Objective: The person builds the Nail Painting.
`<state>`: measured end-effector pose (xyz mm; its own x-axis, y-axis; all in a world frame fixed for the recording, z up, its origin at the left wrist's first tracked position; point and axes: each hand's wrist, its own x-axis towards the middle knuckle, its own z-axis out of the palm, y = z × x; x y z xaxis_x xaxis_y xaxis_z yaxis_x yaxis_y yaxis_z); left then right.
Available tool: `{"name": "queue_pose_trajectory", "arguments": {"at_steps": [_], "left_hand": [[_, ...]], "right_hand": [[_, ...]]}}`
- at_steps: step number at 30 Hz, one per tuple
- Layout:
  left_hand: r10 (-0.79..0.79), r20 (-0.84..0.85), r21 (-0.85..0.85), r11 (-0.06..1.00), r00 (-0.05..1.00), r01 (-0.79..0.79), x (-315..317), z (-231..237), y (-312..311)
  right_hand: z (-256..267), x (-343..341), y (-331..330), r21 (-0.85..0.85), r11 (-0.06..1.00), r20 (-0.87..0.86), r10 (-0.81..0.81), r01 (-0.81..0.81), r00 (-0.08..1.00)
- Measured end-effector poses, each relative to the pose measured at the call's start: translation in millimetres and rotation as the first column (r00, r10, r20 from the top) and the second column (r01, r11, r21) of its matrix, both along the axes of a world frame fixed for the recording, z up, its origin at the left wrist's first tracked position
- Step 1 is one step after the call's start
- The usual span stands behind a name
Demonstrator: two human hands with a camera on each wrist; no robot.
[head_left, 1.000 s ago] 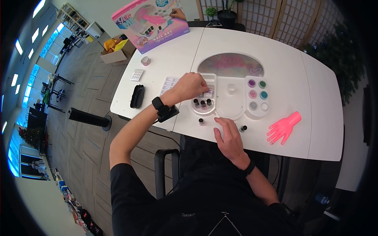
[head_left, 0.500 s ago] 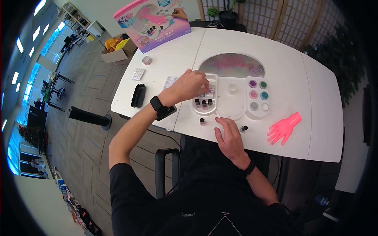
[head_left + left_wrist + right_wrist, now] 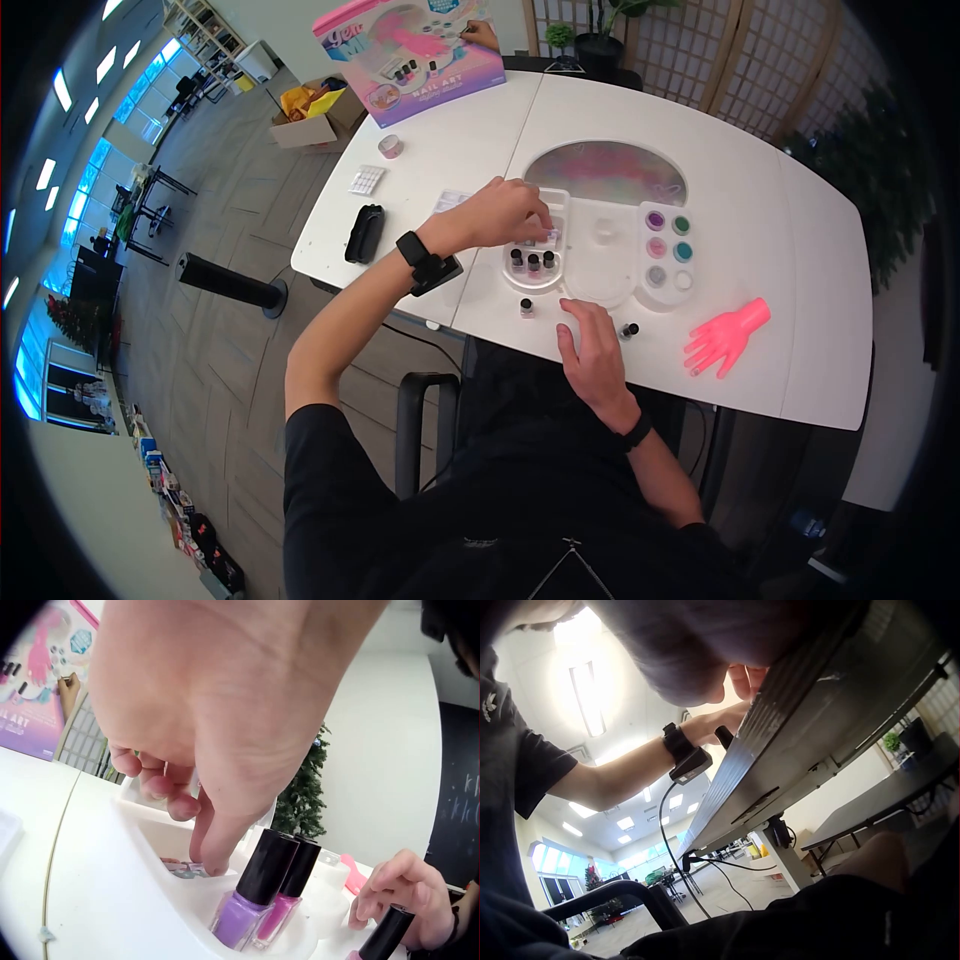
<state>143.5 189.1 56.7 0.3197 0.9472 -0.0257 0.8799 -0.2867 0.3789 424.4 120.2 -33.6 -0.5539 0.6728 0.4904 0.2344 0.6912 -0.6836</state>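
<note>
My left hand (image 3: pixel 503 215) reaches into a compartment of the white tray (image 3: pixel 560 255). In the left wrist view, the thumb and a finger of the left hand (image 3: pixel 195 727) come down together at small pieces (image 3: pixel 186 868); whether they pinch one is hidden. Beside them stand a purple polish bottle (image 3: pixel 238 915) and a pink one (image 3: pixel 276 919), both with black caps. My right hand (image 3: pixel 594 365) rests at the table's front edge with relaxed fingers, holding nothing visible. One bottle (image 3: pixel 527 309) stands left of it, and another (image 3: pixel 628 331) lies tilted to its right.
A pink model hand (image 3: pixel 725 338) lies at the right. Coloured pots (image 3: pixel 656 248) sit in the tray's right part, below the oval-topped mirror (image 3: pixel 608 172). At the left are a black case (image 3: pixel 365 234), a white sheet (image 3: pixel 367 180), a tape roll (image 3: pixel 390 147) and the box (image 3: pixel 420 60).
The head view has shifted, so the table sits slightly further right and tilted. The left hand stays at the same compartment with its fingers slightly moved; the right hand has stayed by the front edge.
</note>
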Motion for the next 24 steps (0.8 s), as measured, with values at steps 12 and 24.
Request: {"name": "queue_pose_trajectory", "arguments": {"at_steps": [12, 24], "left_hand": [[0.391, 0.09, 0.035, 0.918, 0.916, -0.395, -88.5, 6.0, -95.1], [0.406, -0.049, -0.002, 0.914, 0.913, -0.406, -65.7, -19.6, -144.3]], "right_hand": [[2.6, -2.0, -0.4, 0.063, 0.998, 0.016, -0.022, 0.021, 1.0], [5.8, -2.0, -0.9, 0.058, 0.998, 0.017, 0.008, -0.009, 1.0]]}}
